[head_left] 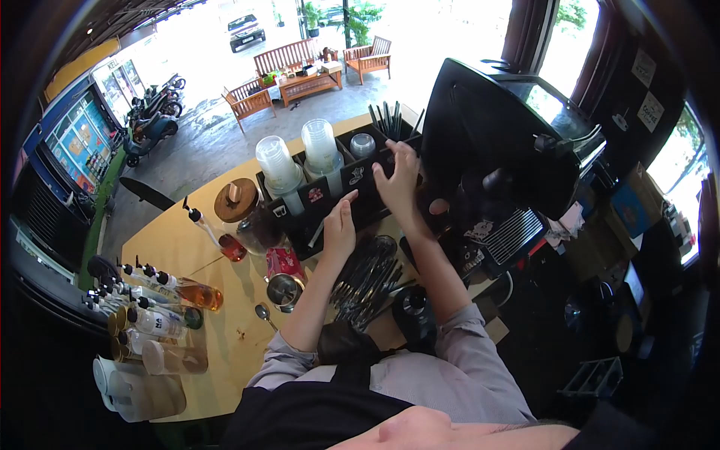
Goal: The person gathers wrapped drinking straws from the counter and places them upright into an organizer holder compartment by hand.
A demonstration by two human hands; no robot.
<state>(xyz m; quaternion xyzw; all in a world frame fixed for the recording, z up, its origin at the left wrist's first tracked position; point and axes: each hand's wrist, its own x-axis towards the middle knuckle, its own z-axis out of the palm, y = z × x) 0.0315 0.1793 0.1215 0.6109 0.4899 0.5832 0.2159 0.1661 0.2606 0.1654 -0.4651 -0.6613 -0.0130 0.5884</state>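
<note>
Though 2 cup stacks point(321, 144) already stand in the black organizer point(339, 193), work there seems unfinished, the left hand point(340, 231) loosely straight-fingered, the right hand point(399, 180) spread, neither visibly gripping anything.

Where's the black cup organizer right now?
In the head view, the black organizer stands above centre, between the wooden-lidded jar on the left and the large black machine on the right, with left hand and right hand near it.
</note>
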